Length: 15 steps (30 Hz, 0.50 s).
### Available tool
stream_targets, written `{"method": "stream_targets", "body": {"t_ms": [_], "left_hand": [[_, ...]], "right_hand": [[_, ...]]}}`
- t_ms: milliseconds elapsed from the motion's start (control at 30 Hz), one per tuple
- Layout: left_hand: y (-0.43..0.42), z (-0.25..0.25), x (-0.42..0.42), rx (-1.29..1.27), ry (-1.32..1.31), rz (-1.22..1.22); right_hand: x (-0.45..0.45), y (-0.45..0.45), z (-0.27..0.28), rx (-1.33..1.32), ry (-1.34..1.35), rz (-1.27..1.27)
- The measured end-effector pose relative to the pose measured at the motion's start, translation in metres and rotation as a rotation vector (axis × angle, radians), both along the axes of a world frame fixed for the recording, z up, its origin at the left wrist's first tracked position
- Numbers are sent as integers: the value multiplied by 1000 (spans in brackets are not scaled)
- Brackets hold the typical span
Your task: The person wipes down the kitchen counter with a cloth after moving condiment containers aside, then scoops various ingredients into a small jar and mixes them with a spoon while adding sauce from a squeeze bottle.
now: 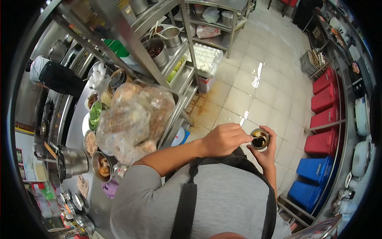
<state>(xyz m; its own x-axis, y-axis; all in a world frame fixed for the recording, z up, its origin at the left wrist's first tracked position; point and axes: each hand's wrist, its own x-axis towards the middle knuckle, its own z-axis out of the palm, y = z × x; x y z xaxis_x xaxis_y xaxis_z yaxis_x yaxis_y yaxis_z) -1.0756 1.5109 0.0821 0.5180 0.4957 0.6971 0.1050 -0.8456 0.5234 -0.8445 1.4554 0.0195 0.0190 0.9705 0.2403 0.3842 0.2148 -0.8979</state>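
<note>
My left hand (227,139) is closed on a small spoon (254,138), its tip inside a small round metal cup. My right hand (266,153) wraps round the far and right sides of this cup (267,139), holding it up in front of my chest. Inside the cup are a dark liquid and some yellowish pieces. Both hands are over the tiled floor, close together.
To the left, a steel counter (81,215) holds large plastic bags of food (127,119), bowls and a pot (75,161). Metal shelving (185,97) stands ahead. Red bins (321,141) and blue bins (314,169) line the right. A person (55,75) bends at the far left.
</note>
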Motion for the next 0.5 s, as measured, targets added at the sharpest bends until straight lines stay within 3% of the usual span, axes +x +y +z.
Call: {"method": "stream_targets", "body": {"t_ms": [67, 200, 267, 500], "left_hand": [[35, -5, 14, 0, 93, 5], [103, -12, 46, -1, 5, 0], [143, -24, 60, -35, 154, 52], [280, -10, 116, -164, 237, 175]], "right_hand": [[12, 29, -6, -20, 7, -31], [44, 97, -13, -55, 8, -60], [66, 138, -24, -20, -24, -29], [127, 315, -21, -23, -103, 175]]}}
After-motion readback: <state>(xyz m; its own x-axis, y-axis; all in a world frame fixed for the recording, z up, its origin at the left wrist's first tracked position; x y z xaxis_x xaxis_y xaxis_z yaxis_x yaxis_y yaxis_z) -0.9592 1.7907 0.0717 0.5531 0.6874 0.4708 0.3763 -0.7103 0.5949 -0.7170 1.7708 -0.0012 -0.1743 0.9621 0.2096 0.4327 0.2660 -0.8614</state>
